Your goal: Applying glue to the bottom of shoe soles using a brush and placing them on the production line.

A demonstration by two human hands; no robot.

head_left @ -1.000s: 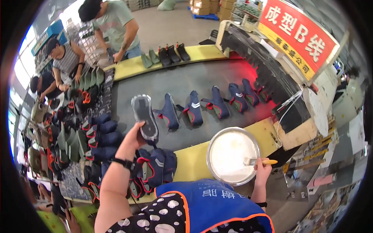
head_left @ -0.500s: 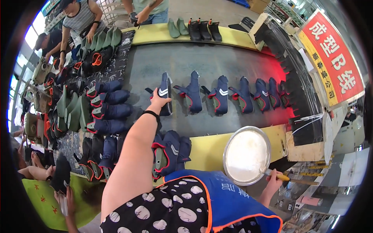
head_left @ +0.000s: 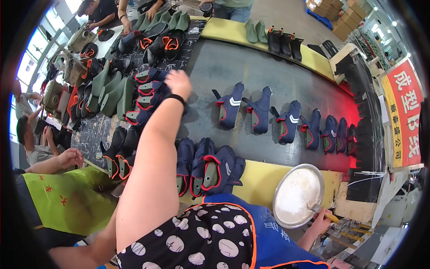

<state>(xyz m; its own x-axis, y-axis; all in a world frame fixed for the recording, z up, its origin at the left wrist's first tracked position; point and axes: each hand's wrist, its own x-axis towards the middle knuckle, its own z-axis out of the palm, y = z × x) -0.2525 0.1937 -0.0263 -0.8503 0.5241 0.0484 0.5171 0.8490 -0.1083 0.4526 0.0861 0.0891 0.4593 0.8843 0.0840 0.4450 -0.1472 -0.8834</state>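
Left hand (head_left: 179, 84): beside navy shoes (head_left: 156, 86), grip I can't tell
Right hand (head_left: 321, 220): closed round brush (head_left: 332, 216)
White-striped shoe (head_left: 232, 108): navy, red-edged, green inside

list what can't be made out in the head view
In the head view:
Left hand: its own back hides the palm and any contact with navy shoes
Brush: tip lost against the white substance
Person in jeans: head cut off by the upper edge
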